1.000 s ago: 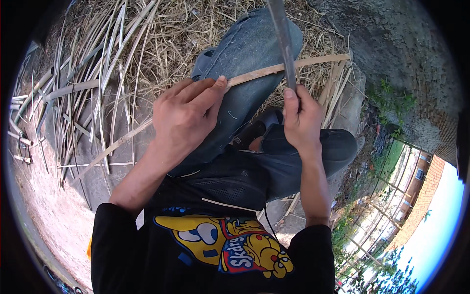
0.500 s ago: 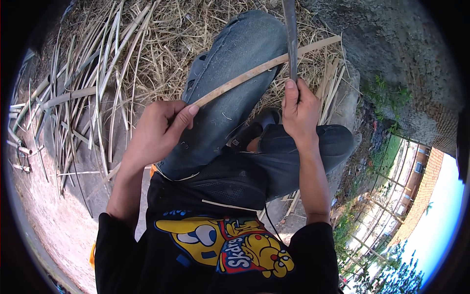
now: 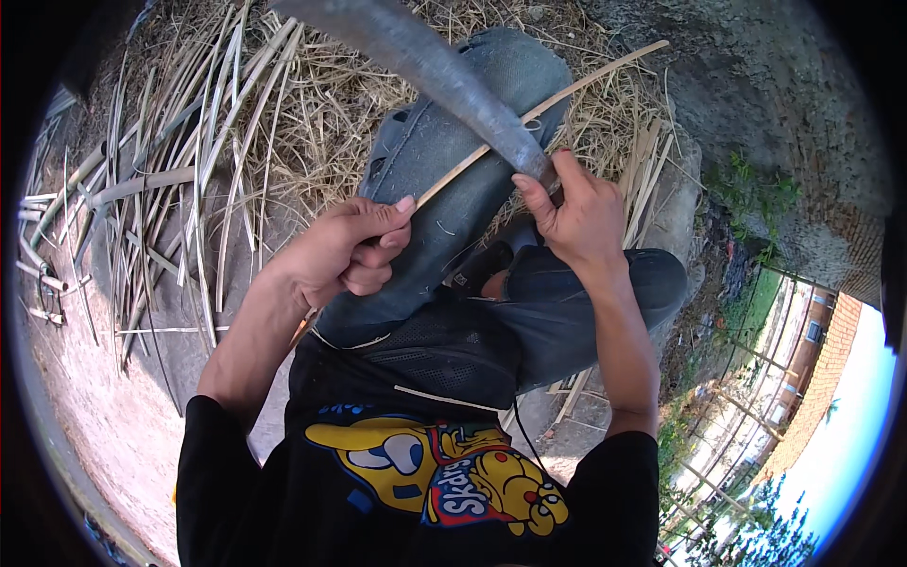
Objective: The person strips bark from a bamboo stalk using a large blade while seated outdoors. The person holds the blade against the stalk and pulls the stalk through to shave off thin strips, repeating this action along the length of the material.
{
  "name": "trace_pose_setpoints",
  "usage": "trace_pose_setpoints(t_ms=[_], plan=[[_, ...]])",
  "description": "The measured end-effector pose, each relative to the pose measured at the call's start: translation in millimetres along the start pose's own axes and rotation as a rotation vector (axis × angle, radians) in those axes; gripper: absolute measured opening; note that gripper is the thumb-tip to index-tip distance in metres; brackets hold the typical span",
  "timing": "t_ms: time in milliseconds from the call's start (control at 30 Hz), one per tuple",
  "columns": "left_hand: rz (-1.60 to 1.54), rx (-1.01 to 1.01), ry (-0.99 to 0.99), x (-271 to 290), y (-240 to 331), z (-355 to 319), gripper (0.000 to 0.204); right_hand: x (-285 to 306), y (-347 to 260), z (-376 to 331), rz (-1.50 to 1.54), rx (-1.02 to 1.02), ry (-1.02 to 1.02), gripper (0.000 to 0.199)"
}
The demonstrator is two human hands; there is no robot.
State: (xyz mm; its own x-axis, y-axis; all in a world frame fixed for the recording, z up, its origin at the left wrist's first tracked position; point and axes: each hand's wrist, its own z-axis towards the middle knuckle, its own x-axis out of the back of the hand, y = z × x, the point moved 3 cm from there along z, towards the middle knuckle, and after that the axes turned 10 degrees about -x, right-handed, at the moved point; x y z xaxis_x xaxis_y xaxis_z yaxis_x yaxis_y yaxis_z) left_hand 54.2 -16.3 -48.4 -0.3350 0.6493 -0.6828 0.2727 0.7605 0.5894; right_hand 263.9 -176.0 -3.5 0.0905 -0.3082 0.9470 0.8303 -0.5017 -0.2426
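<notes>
A grey, rough concrete slab (image 3: 675, 219) carries the material. A loose bed of straw-coloured shavings (image 3: 321, 118) covers its far area. A heap of long, narrow grey-green and tan strips (image 3: 208, 156) lies left of the person's legs in blue denim (image 3: 387, 269). A bundle of pale, flat strips (image 3: 644, 180) lies near the slab's right edge. A long, curved, grey metal blade (image 3: 435, 74) slants over the denim. A thin, tan, wood-like strip (image 3: 581, 88) crosses the left leg and passes beneath the blade; contact cannot be determined. Right hand (image 3: 588, 215): clenched at the blade's near end. Left hand (image 3: 342, 244): thumb and fingers pinch the tan strip's near end. A short, pale sliver (image 3: 444, 398) rests at the waist.
</notes>
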Motion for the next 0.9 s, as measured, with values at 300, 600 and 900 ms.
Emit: trace_pose_setpoints(t_ms=[300, 600, 900], plan=[[-0.178, 0.106, -0.089, 4, -12, 2, 0.045, 1, -9, 7, 0.184, -0.053, -0.101, 0.047], [-0.114, 0.066, -0.011, 12, -12, -15, 0.046, 26, 28, 35, 0.145, -0.244, -0.067, 0.05], [0.014, 0.044, 0.091, 5, -7, -16, 0.045, -3, -50, -22, 0.021, 0.177, -0.195, 0.048]])
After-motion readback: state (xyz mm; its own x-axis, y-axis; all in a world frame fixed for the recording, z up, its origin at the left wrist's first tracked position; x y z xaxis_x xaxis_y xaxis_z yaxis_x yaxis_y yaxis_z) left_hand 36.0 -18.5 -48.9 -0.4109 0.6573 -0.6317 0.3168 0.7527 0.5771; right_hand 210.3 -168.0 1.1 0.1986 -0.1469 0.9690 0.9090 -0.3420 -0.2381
